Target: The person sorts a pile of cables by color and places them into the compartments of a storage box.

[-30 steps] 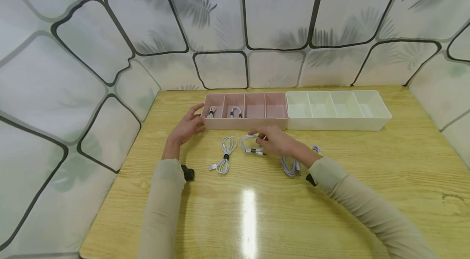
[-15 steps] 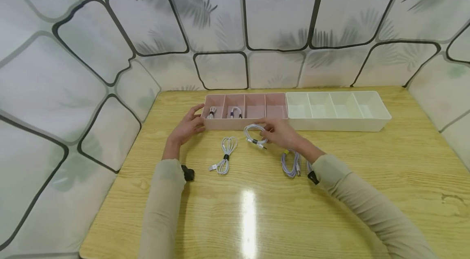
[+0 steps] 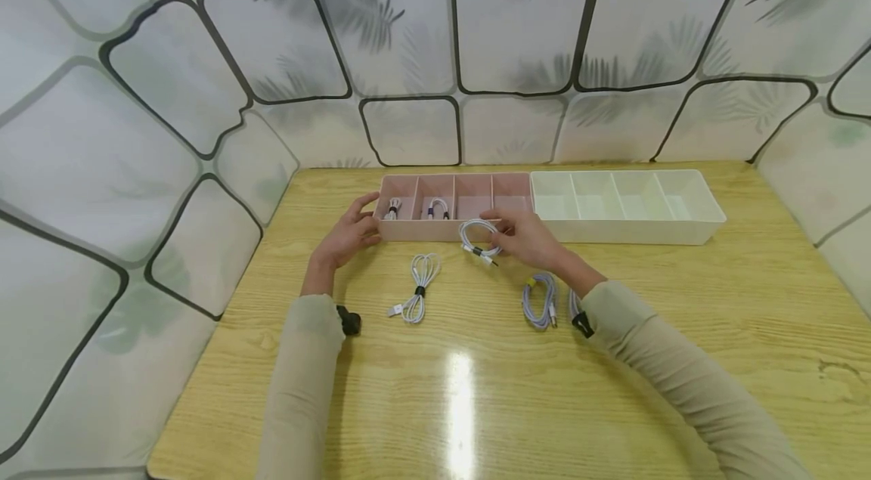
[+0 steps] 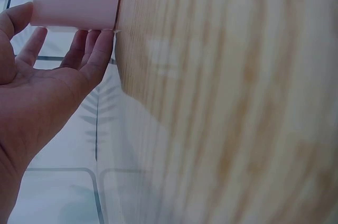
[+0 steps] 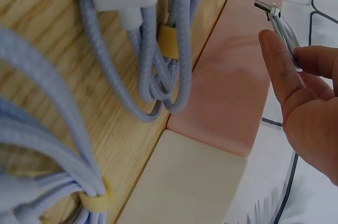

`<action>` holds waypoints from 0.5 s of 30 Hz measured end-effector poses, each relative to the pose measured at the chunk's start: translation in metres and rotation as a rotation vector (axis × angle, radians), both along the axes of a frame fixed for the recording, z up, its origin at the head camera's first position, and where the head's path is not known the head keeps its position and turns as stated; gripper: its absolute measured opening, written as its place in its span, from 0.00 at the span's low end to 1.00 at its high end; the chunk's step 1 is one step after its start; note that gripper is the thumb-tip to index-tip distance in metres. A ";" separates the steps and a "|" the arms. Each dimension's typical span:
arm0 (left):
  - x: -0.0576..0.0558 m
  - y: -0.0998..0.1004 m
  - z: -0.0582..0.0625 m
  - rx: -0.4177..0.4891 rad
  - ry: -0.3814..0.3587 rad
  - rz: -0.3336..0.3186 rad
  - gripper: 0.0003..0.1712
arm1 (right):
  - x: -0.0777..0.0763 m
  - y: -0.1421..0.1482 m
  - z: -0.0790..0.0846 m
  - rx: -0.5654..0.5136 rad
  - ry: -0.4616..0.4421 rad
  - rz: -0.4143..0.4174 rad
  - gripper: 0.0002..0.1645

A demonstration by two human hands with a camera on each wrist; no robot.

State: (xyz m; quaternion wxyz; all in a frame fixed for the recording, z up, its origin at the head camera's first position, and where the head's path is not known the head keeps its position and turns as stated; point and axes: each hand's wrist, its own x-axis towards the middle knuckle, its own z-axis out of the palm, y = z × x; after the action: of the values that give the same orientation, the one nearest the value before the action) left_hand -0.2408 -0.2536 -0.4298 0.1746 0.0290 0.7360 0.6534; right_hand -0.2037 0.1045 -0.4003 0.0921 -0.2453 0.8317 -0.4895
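Tabletop (image 3: pixel 388 404) filled the low part of the frame. At the upper right sat a long white box (image 3: pixel 626 231). Touching it, near the middle, was a pink box (image 3: pixel 422 230) with small cables (image 3: pixel 392 209) in its two left rooms. The left hand (image 3: pixel 347 234), left of middle, was loosely spread, fingertips touching the pink box's end. The right hand (image 3: pixel 524 240), near the middle, pinched a looped white cable (image 3: pixel 476 249) by the pink box's front; it was hard to tell whether it hung over the edge. If that pinch got loose, the loop could drop. Its hanging plug (image 3: pixel 488 259) might snag on the wall, and a left-hand bump could slide the box.
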 end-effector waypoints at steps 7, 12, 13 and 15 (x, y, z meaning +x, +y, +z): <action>0.012 0.007 0.019 -0.005 0.002 -0.017 0.38 | -0.004 0.002 0.009 -0.019 0.004 -0.058 0.25; 0.014 0.007 0.021 0.004 0.000 -0.013 0.38 | -0.012 0.003 0.010 -0.060 -0.037 -0.128 0.25; 0.014 0.007 0.021 0.004 0.002 -0.014 0.38 | -0.014 0.003 0.009 -0.074 -0.053 -0.142 0.26; 0.014 0.007 0.021 0.003 0.003 -0.016 0.37 | -0.017 0.003 0.008 -0.104 -0.073 -0.167 0.26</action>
State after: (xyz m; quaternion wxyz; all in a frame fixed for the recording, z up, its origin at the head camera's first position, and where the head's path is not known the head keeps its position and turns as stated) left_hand -0.2264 -0.2468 -0.4087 0.1788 0.0362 0.7350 0.6531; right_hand -0.2208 0.1079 -0.3924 0.0684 -0.1615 0.8187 -0.5468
